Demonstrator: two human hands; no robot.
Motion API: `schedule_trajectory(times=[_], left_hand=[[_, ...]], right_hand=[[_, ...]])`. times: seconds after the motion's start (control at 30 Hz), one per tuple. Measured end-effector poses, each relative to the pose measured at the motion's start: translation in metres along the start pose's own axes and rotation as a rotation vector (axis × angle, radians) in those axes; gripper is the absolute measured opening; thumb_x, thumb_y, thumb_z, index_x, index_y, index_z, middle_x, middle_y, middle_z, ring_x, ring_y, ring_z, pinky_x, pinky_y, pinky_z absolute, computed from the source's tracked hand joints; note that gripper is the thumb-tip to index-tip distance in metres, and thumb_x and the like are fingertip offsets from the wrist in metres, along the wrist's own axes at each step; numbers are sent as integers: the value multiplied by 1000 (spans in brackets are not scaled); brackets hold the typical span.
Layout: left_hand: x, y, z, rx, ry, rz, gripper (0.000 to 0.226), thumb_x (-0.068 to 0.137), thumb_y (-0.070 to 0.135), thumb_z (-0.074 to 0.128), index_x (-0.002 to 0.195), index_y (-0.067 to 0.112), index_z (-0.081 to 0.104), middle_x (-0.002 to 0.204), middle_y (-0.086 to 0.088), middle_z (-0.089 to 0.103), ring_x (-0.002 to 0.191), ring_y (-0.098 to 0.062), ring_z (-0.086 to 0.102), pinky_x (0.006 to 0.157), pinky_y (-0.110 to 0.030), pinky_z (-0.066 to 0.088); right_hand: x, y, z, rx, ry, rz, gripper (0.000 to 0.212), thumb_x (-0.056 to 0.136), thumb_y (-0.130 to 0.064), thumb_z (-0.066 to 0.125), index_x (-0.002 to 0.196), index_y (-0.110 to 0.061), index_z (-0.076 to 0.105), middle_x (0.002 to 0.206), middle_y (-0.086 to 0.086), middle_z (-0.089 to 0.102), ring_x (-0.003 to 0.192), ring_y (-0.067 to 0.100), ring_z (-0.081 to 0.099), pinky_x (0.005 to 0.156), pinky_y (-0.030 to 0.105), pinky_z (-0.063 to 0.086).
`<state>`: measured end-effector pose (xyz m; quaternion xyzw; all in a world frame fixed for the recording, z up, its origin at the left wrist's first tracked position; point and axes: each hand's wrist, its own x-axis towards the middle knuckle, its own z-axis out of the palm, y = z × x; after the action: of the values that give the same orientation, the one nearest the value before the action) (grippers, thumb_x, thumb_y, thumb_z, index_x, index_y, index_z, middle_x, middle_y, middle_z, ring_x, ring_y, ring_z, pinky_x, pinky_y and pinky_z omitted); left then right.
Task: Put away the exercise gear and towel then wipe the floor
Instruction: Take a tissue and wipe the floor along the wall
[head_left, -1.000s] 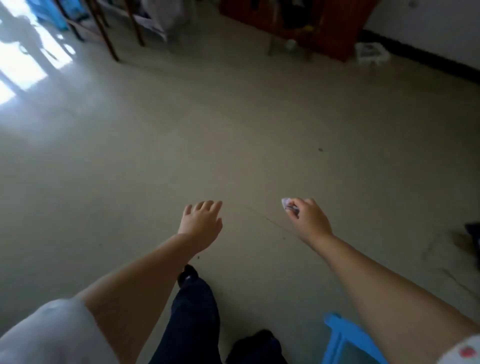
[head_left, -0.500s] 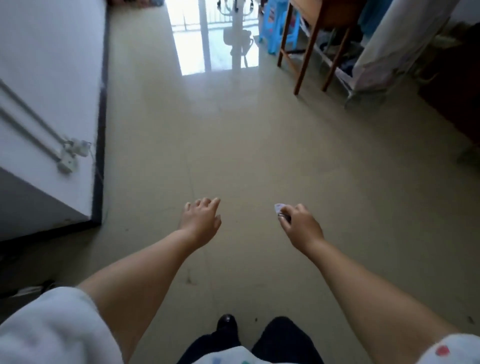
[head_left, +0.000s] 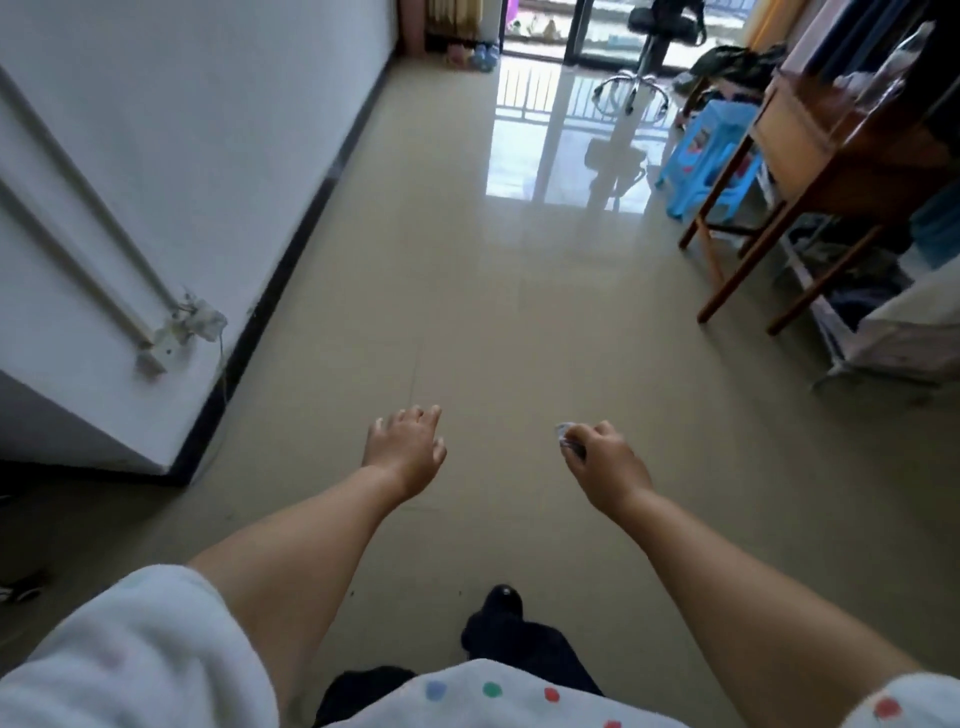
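Both arms reach forward over the beige tiled floor. My left hand is held out palm down, fingers apart and holding nothing. My right hand is closed on a small crumpled white wad that sticks out past the fingertips; it looks like tissue or a small cloth. No exercise gear or towel shows in this view.
A white wall with a dark skirting runs along the left, with a corner near my left arm. A wooden table, a blue plastic stool and a clothes rack stand at the right. An office chair sits by the balcony door.
The view has swung left, from open floor to the corridor along the wall and balcony door. Both hands keep the same pose; the right still holds the wad.
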<state>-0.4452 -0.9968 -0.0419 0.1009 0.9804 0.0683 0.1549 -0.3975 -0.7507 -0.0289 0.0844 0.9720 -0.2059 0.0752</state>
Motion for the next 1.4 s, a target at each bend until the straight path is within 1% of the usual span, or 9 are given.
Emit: schedule_trajectory(times=[0.13, 0.23, 0.37, 0.53, 0.67, 0.77, 1.03, 1.2, 1.4], left_hand=[[69, 17, -29, -25, 37, -31, 49, 97, 34, 37, 144, 19, 31, 142, -6, 42, 130, -25, 40, 107, -39, 29], [123, 7, -42, -45, 10, -129, 49, 97, 35, 37, 143, 19, 31, 141, -6, 43, 129, -25, 40, 105, -38, 31], [205, -16, -52, -61, -36, -205, 50, 97, 35, 36, 144, 19, 30, 143, -8, 42, 129, -26, 41, 105, -39, 31], [315, -36, -86, -88, -35, -226, 49, 96, 35, 37, 142, 18, 32, 141, -8, 43, 129, -27, 42, 104, -38, 32], [390, -60, -133, -95, 19, -231, 49, 97, 34, 36, 143, 17, 32, 140, -9, 44, 128, -27, 42, 103, -38, 33], [429, -83, -148, -104, 28, -285, 50, 97, 35, 36, 143, 17, 32, 140, -9, 43, 128, -27, 41, 103, -39, 33], [497, -149, -142, -262, -35, -689, 48, 99, 33, 31, 144, 17, 30, 145, -8, 37, 129, -26, 38, 102, -40, 32], [524, -155, -138, -430, -32, -981, 48, 99, 31, 31, 145, 17, 28, 144, -8, 38, 131, -26, 36, 106, -40, 30], [549, -149, -129, -613, 41, -1167, 50, 99, 30, 33, 146, 15, 26, 145, -7, 37, 132, -25, 35, 109, -39, 26]], right_hand=[[97, 2, -34, -24, -45, -74, 24, 96, -31, 51, 115, -21, 62, 105, 9, 53, 101, 30, 55, 71, 26, 39], [164, -8, -44, -20, -77, -119, 24, 96, -30, 51, 115, -21, 62, 101, 5, 49, 99, 29, 55, 71, 25, 38], [254, -25, -42, -38, -117, -204, 22, 95, -31, 50, 112, -22, 60, 94, -2, 43, 85, 21, 48, 68, 24, 36], [369, -40, -53, -71, -139, -195, 24, 95, -30, 52, 116, -22, 61, 93, -1, 42, 96, 26, 54, 70, 24, 35], [460, -67, -67, -97, -155, -184, 27, 95, -31, 51, 118, -22, 61, 97, 0, 45, 96, 27, 56, 74, 26, 42], [520, -96, -65, -98, -203, -275, 27, 96, -28, 51, 118, -18, 61, 97, 1, 44, 97, 27, 54, 76, 25, 41], [689, -186, -39, -278, -401, -625, 29, 97, -36, 45, 121, -22, 55, 98, -2, 41, 85, 17, 44, 70, 25, 39], [777, -242, -23, -409, -608, -881, 30, 97, -32, 47, 123, -19, 55, 112, 7, 51, 102, 27, 54, 79, 30, 44], [834, -310, 23, -563, -743, -1048, 24, 96, -27, 48, 115, -16, 58, 105, 8, 49, 101, 29, 54, 80, 33, 46]])
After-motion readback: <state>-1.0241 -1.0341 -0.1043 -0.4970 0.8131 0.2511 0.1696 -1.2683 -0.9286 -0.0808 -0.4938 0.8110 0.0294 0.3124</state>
